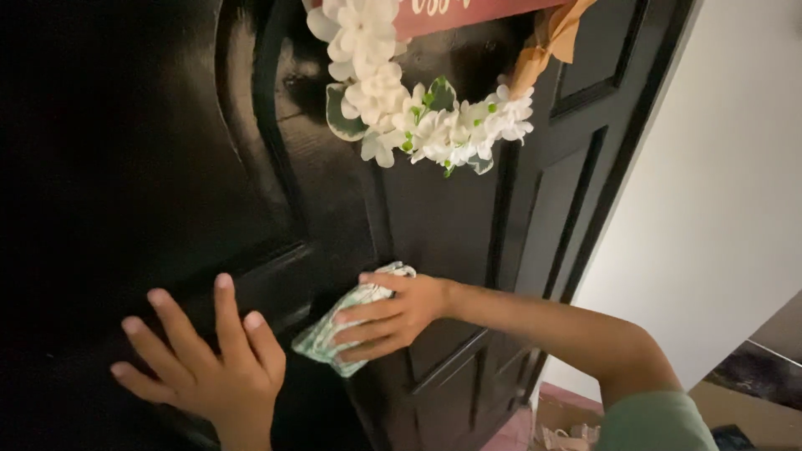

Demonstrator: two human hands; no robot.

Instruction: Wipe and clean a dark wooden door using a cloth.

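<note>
Right hand [391, 316]: fingers curled and closed over a folded cloth [334, 327], pale w/ green pattern, pressing it flat against the black panelled door [434, 217]. Cloth sits at mid-height of door, on the raised moulding betw. two recessed panels, just left of the vertical stile; the hand covers its right half, the left part sticks out past the fingertips. Grip looks set so the palm backs the cloth and keeps the wad against the surface. Left hand [209, 359]: fingers spread wide, holds nothing, palm laid flat on the door panel to the left of the cloth, near but not touching it; likely a brace to steady the door and body. Above both hands hangs a wreath of white flowers [418, 117] w/ green leaves, a red sign [451, 12] and tan ribbon [547, 42] at its top. White wall [718, 209] to the right; floor clutter at btm right too small to ID.
</note>
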